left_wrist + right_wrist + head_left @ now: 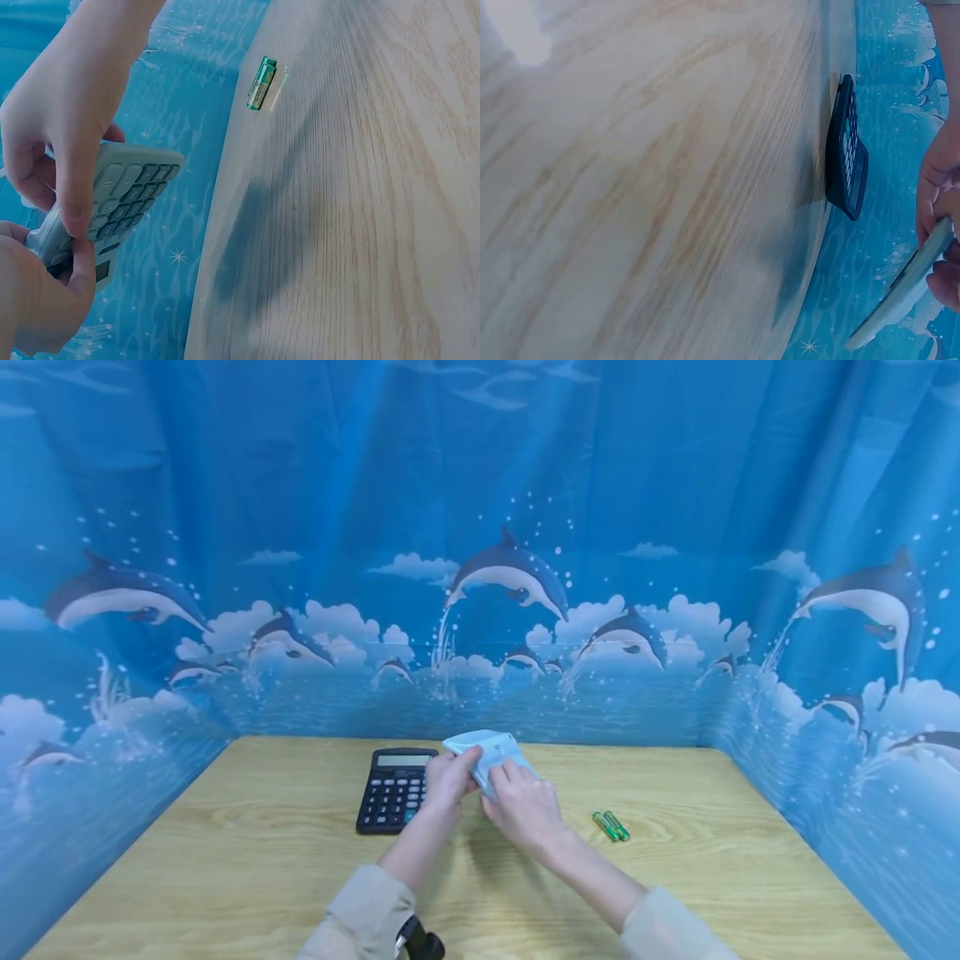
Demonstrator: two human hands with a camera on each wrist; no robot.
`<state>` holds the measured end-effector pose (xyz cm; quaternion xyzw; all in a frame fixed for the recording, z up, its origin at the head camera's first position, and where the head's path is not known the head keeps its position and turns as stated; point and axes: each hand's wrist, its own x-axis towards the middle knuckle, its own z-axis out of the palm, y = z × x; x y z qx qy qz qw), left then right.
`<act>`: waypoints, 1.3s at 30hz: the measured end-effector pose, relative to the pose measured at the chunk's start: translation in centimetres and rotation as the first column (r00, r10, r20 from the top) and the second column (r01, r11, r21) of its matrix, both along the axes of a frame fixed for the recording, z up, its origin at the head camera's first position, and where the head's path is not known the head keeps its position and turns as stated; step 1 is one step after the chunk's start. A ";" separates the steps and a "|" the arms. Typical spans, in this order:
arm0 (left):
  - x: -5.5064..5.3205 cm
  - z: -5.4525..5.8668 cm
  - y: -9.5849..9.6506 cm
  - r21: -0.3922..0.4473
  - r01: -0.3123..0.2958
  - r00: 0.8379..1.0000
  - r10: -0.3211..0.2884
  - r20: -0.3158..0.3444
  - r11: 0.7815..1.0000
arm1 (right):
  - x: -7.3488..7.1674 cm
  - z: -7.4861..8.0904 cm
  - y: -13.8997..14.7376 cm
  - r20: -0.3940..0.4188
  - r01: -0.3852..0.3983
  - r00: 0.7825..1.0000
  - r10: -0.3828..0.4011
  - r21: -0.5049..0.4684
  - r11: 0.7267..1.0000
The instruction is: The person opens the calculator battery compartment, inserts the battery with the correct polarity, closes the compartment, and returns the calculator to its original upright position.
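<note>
A light blue calculator (pixel 486 746) is held up above the table, tilted, with its back facing the head view. In the left wrist view, the keys of the light blue calculator (pixel 133 191) show. My left hand (pixel 448 778) grips its left side, thumb on the back. On the opposite side, my right hand (pixel 525 806) holds the lower edge with curled fingers against the back. Seen from the right wrist, the calculator (pixel 900 300) is nearly edge-on. What lies under the right fingers is hidden.
A black calculator (pixel 390 793) lies face up on the wooden table (pixel 285 860), just left of my left hand. Two green batteries (pixel 611 827) lie side by side to the right. A blue curtain (pixel 480 527) with dolphins hangs around the table's back and sides.
</note>
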<state>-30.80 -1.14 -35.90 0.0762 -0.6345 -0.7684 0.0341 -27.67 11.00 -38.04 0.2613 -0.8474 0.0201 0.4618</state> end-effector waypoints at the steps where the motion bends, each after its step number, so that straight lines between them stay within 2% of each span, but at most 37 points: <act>1: 0.0 0.0 -0.1 -0.006 -0.008 1.000 0.008 -0.001 1.000 | 0.1 0.1 0.1 0.031 -0.008 0.999 0.008 -0.001 1.000; 6: 0.1 -0.1 -0.7 0.001 -0.034 0.999 0.034 -0.001 0.999 | 0.6 0.4 0.8 0.182 -0.055 0.981 0.061 -0.036 0.998; 11: -0.1 -0.2 -1.1 -0.029 -0.033 0.999 0.033 0.005 0.999 | 0.2 1.0 1.8 0.309 -0.005 0.949 0.054 -0.159 0.987; 14: -0.2 -0.2 -1.2 -0.068 -0.035 0.999 0.037 0.035 0.997 | -0.3 1.5 2.5 0.416 0.059 0.908 0.046 -0.236 0.970; 18: -0.2 -0.1 -1.3 -0.098 -0.015 0.998 0.021 0.064 0.995 | -0.8 1.8 3.5 0.557 0.128 0.825 0.095 -0.349 0.928; 20: -0.1 -0.1 -1.4 -0.114 0.001 0.997 0.008 0.074 0.994 | -1.1 1.8 3.9 0.600 0.153 0.789 0.135 -0.404 0.902; 22: -0.1 -0.1 -1.5 -0.132 0.020 0.997 -0.010 0.078 0.991 | -1.2 1.8 4.2 0.623 0.174 0.763 0.169 -0.451 0.876; 25: 0.0 -0.3 -1.7 -0.166 0.069 0.995 -0.055 0.084 0.984 | -1.5 1.6 4.8 0.646 0.194 0.736 0.205 -0.490 0.850; 30: 0.0 -0.5 -1.8 -0.221 0.156 0.986 -0.140 0.088 0.963 | -1.7 1.4 5.4 0.675 0.207 0.699 0.234 -0.505 0.838; 34: 0.1 -0.7 -1.7 -0.234 0.216 0.976 -0.202 0.083 0.948 | -1.7 1.1 5.8 0.697 0.217 0.666 0.266 -0.522 0.825; 36: 0.2 -0.7 -1.7 -0.233 0.242 0.970 -0.232 0.073 0.942 | -1.7 0.9 5.9 0.707 0.238 0.645 0.289 -0.546 0.804; 39: 0.3 -0.8 -1.5 -0.235 0.270 0.963 -0.264 0.059 0.934 | -1.8 0.5 6.2 0.713 0.271 0.612 0.343 -0.596 0.756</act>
